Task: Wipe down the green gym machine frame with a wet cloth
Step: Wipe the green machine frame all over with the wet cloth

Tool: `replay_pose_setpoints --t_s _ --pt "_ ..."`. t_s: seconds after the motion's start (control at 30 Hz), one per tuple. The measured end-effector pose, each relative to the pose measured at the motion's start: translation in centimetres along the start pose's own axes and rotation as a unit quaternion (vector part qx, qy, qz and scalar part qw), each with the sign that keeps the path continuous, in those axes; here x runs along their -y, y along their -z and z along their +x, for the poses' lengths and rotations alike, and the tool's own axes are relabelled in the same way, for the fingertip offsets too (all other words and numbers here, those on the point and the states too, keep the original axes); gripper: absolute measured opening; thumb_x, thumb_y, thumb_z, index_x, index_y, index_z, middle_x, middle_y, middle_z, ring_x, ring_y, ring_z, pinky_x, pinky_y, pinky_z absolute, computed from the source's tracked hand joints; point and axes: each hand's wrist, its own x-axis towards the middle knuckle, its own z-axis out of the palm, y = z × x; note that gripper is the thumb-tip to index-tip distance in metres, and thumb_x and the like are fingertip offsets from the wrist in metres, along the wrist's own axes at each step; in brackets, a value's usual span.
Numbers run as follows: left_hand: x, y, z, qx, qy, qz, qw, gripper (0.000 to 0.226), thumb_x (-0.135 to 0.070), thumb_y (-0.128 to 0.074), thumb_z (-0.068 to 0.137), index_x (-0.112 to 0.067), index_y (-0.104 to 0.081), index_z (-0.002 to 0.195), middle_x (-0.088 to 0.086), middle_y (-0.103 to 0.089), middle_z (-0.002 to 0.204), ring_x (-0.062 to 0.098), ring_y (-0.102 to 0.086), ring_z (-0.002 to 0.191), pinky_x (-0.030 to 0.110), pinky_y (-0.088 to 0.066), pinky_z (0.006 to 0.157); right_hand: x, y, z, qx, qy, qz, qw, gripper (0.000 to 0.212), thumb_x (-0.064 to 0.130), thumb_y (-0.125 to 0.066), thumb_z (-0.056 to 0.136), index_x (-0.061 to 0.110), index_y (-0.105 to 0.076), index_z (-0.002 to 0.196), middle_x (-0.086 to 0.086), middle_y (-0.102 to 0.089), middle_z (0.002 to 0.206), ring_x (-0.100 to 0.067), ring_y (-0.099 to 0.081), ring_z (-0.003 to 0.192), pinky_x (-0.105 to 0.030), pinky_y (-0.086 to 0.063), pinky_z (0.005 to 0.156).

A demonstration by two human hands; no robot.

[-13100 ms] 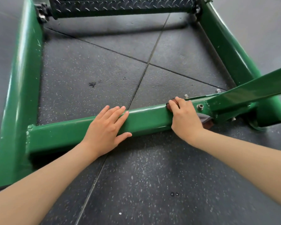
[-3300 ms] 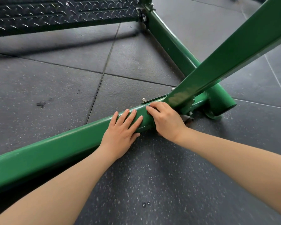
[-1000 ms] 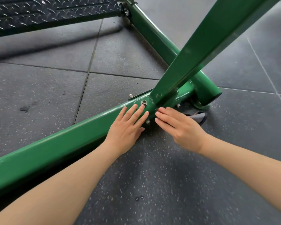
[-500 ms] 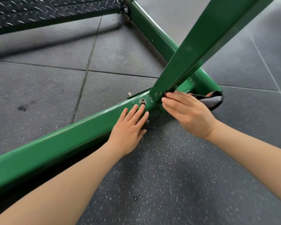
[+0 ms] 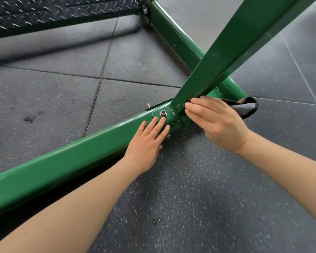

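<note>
Green steel everywhere: the frame [image 5: 66,161] shows three tubes in view, a low crossbar running from bottom left up to the joint, a side rail going back toward the black tread plate [image 5: 49,10], and one slanted bar [image 5: 244,42] coming down from the top right. They all meet at the one joint, where I count one bolt [image 5: 163,113] on top and another poking out behind. One cloth [image 5: 243,108], grey with a dark edge, two hands.

Left hand [image 5: 146,145] lies flat on the crossbar, fingers straight, fingertips just short of the bolt. Right hand [image 5: 217,123] has the cloth tucked under its palm and fingers, pressed against the foot of the slanted bar, with a loose end sticking out past the hand toward the rail's end.

Dark speckled rubber floor [image 5: 199,198] is open on the near side of the crossbar; the wedge between bar and rail is tight.
</note>
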Motion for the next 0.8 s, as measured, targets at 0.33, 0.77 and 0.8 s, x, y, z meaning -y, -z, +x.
replay_pose_setpoints --t_s 0.33,0.77,0.8 --pt "-0.1 0.1 0.0 0.007 0.006 -0.003 1.000 0.071 -0.042 -0.033 0.110 -0.021 0.008 0.165 0.007 0.019 0.171 0.029 0.016 0.159 0.047 0.011 0.127 0.5 0.3 0.8 -0.027 -0.027 -0.028 0.999 0.026 0.001 -0.051 0.108 -0.006 -0.070 0.124 -0.015 -0.069 0.131 -0.032 -0.055 0.122 -0.048 -0.052 0.099" --pt "-0.1 0.4 -0.1 0.020 0.004 0.007 1.000 0.070 -0.037 -0.032 0.111 -0.021 0.011 0.165 0.006 0.022 0.171 0.029 0.019 0.158 0.046 0.013 0.126 1.1 0.3 1.3 0.002 -0.037 -0.032 0.999 0.027 0.000 -0.051 0.107 -0.007 -0.068 0.126 -0.015 -0.068 0.132 -0.036 -0.060 0.116 -0.050 -0.053 0.094" --pt "-0.1 0.4 -0.1 0.021 0.003 0.007 1.000 0.070 -0.036 -0.032 0.112 -0.021 0.011 0.165 0.006 0.022 0.171 0.028 0.019 0.158 0.046 0.013 0.126 1.2 0.5 1.9 -0.013 -0.046 -0.030 0.998 0.026 -0.001 -0.054 0.106 -0.007 -0.068 0.126 -0.015 -0.068 0.132 -0.036 -0.062 0.115 -0.048 -0.053 0.095"
